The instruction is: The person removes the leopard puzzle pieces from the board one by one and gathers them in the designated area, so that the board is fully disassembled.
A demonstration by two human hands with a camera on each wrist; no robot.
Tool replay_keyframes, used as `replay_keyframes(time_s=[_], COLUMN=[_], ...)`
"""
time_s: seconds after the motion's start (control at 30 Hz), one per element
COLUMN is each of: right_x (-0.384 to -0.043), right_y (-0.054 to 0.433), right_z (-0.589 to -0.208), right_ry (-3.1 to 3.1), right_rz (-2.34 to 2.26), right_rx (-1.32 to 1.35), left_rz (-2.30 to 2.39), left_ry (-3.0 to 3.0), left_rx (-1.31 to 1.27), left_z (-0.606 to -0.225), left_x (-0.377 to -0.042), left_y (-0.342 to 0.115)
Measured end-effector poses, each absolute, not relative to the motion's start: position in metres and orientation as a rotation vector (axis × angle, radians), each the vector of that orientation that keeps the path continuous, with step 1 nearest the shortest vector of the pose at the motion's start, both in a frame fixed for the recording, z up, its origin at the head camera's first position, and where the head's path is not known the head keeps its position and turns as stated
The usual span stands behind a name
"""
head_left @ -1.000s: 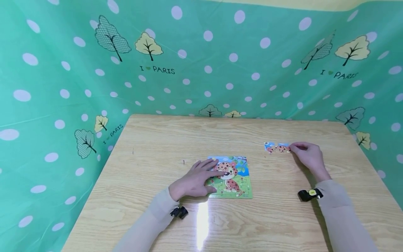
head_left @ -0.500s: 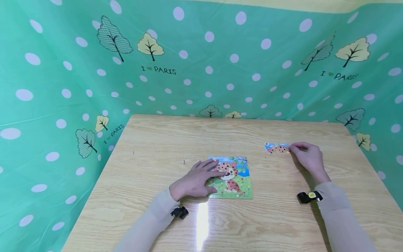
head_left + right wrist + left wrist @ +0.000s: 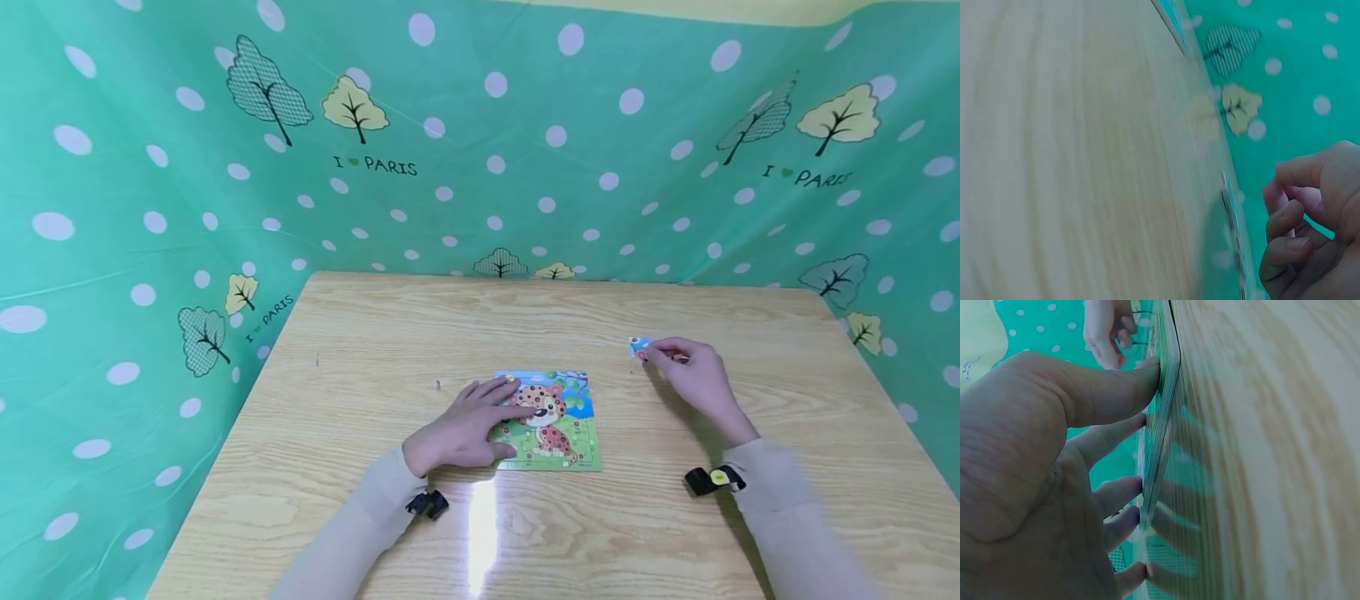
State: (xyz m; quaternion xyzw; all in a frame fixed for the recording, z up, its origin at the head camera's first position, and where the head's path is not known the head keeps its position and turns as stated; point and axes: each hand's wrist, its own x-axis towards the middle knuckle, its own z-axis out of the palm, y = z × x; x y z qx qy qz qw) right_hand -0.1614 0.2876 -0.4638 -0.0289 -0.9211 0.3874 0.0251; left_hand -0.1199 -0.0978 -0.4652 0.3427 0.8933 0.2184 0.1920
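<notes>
A square jigsaw puzzle [image 3: 558, 442] with a spotted leopard cub lies on the wooden table. My left hand [image 3: 465, 429] rests across its left part with fingers spread. In the left wrist view, the thumb [image 3: 1116, 394] presses the puzzle's near edge [image 3: 1169, 381]. My right hand [image 3: 693, 375] hovers over the loose puzzle pieces to the right. A blue-cornered piece [image 3: 637, 344] shows beside its fingertips; the rest are mostly covered. In the right wrist view, the loosely curled fingers [image 3: 1285, 250] stay apart from the flat pieces [image 3: 1232, 219], and I see nothing between them.
The wooden table [image 3: 360, 325] extends around the puzzle. A green cloth [image 3: 420, 208] with dots and trees hangs along the back and sides. A bright reflection lies in front of the puzzle. Both wrists wear a small black camera [image 3: 701, 481].
My right hand has moved left from the right end of the loose pieces and now covers most of them. The left hand and the puzzle have stayed put.
</notes>
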Motion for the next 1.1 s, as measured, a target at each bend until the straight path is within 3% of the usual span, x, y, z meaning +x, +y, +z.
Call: replay_keyframes(time_s=[1.1], right_x=[-0.153], right_y=[0.185], right_z=[-0.473], right_ry=[-3.074], right_rz=[1.289], right_rx=[0.569], left_rz=[0.637], left_ry=[2.511], left_rx=[0.957], left_z=[-0.464], left_x=[-0.121], left_y=[-0.097])
